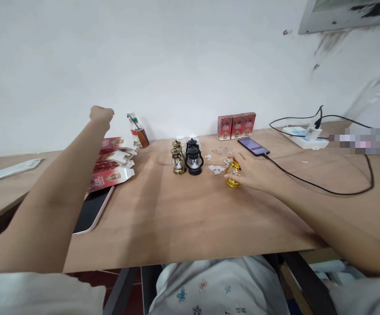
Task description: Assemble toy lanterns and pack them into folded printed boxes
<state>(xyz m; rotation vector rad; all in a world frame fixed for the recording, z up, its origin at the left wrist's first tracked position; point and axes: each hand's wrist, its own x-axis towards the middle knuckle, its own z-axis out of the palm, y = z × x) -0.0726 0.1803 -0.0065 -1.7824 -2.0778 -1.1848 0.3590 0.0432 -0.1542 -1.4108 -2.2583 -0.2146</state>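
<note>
My right hand (254, 173) has its fingers around a small gold lantern (233, 183) standing on the table. Up at the left, my left hand (101, 113) is raised over folded red cardboard boxes (111, 177), its fingers curled in. Whatever it may hold is hidden. Between the hands stand miniature lanterns: bronze-coloured ones (178, 164), black ones (194, 164) and white ones partly hidden behind. Small white pieces (216, 169) lie scattered just left of the gold lantern.
Red printed boxes (236, 127) stand by the wall. A phone (253, 147) is on a black cable leading toward a white power strip (304, 138). Another phone (93, 210) lies under my left forearm. A brown container (142, 137) leans at the back; a white packet (11, 171) lies far left.
</note>
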